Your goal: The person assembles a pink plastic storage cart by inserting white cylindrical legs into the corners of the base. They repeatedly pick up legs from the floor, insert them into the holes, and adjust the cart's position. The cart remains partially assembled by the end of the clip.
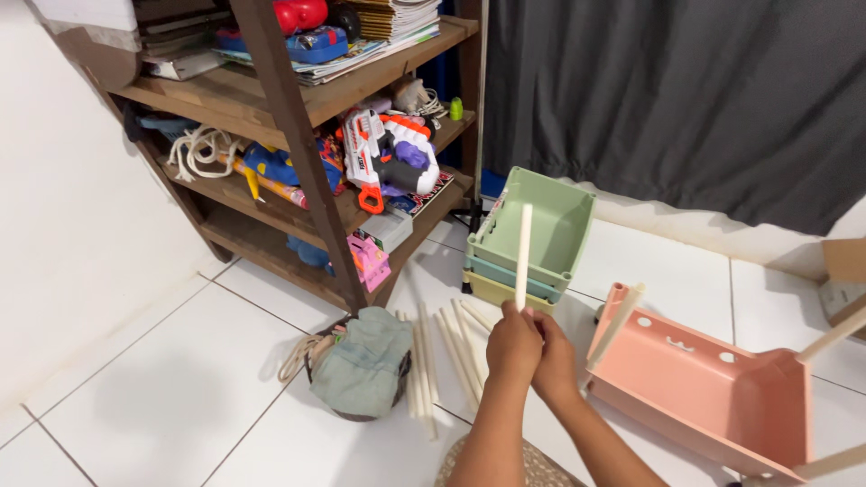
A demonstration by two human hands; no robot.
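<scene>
Above the white tile floor point(162, 397), left hand point(514, 347) and right hand point(555, 361) both grip cream plastic rod point(523, 252) at its base, long axis vertical.

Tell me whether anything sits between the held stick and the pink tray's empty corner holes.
Nothing visible does. Both hands hold the cream stick upright, and only bare floor tile separates it from the pink tray on its right.

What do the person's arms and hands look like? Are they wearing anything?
Both arms are bare, with no sleeves showing. The left hand and right hand wear no gloves, and no rings, watch or bracelets can be seen. A bit of speckled beige fabric shows below the arms.
</scene>
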